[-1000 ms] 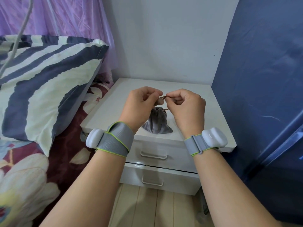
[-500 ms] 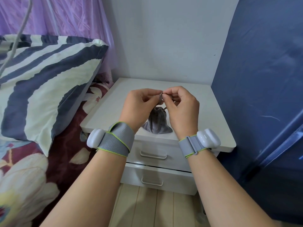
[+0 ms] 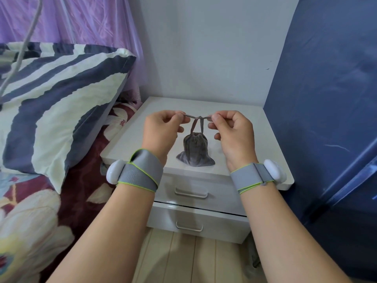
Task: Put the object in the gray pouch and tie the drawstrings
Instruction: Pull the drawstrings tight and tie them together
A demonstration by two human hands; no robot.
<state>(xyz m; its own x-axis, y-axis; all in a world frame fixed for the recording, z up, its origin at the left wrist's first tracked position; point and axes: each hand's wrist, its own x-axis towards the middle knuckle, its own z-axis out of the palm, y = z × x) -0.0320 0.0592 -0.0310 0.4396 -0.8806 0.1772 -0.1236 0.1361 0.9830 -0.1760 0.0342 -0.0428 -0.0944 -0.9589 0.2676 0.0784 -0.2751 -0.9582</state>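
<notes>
The gray pouch (image 3: 194, 149) stands upright on the white nightstand (image 3: 234, 111), its mouth cinched shut. Two drawstrings (image 3: 196, 123) rise from the mouth to a crossing or knot a little above it, then run out level to each side. My left hand (image 3: 163, 131) pinches the left string end between thumb and forefinger. The right end is pinched the same way by my right hand (image 3: 232, 133). The strings look taut between the hands. Whatever is inside the pouch is hidden.
The nightstand has two drawers (image 3: 195, 193) with handles at its front. A bed with a striped pillow (image 3: 61, 94) and floral bedding lies to the left. A dark blue surface (image 3: 330, 99) stands to the right, a white wall behind.
My hands, close together over the pouch before, have moved apart sideways. The drawstrings now stretch out between them and the pouch has come into full view.
</notes>
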